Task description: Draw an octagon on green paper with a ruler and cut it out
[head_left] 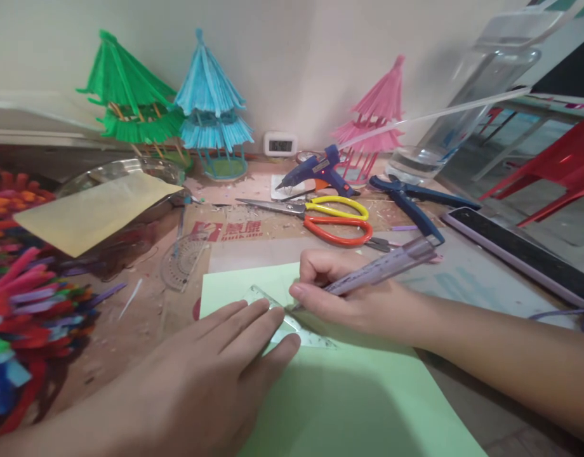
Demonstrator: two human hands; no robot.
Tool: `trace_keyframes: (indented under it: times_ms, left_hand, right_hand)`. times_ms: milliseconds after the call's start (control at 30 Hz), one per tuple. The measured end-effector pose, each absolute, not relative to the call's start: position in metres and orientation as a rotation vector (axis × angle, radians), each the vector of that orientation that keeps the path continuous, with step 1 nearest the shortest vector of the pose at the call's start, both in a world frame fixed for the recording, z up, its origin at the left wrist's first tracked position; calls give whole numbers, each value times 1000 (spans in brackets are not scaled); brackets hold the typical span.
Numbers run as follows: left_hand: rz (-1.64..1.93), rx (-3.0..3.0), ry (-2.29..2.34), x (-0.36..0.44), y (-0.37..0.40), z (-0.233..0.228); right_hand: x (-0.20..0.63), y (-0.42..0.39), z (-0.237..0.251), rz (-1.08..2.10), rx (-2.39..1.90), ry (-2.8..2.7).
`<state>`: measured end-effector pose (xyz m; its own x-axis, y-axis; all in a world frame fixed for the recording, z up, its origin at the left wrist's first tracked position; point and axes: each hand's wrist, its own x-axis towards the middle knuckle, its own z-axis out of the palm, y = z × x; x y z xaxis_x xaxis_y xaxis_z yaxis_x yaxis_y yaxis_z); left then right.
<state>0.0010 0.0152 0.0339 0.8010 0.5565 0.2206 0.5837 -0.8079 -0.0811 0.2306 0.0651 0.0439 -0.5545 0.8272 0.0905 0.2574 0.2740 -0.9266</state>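
Observation:
A light green sheet of paper [339, 400] lies before me on the table. On it rests a clear set square [301, 333], pressed flat under the stretched fingers of my left hand [230, 355]. My right hand [339, 292] grips a pen [382, 266] with a pale purple barrel. The pen slants up to the right, and its tip is down at the set square's edge. Whether the tip touches the paper I cannot tell. My left palm covers part of the sheet's left side.
Beyond the sheet lie scissors [337, 222], a blue glue gun [315, 168], pliers [411, 200] and a protractor [185, 260]. Green [130, 89], blue [216, 95] and pink [375, 101] pipe-cleaner pavilions stand by the wall. Pipe cleaners [30, 298] crowd the left; a phone [515, 254] lies right.

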Motion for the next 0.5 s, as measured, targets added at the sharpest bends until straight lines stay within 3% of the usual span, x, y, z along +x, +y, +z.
trace_keyframes:
  times_ms: [133,500]
  left_hand:
    - [-427,-2667,-736,0,17,24]
    - [-280,-2840,-805,-4,15,35]
  right_hand:
    - [230,64,43,1246,-1009,-1982]
    - [230,65,43,1197,-965,-2060]
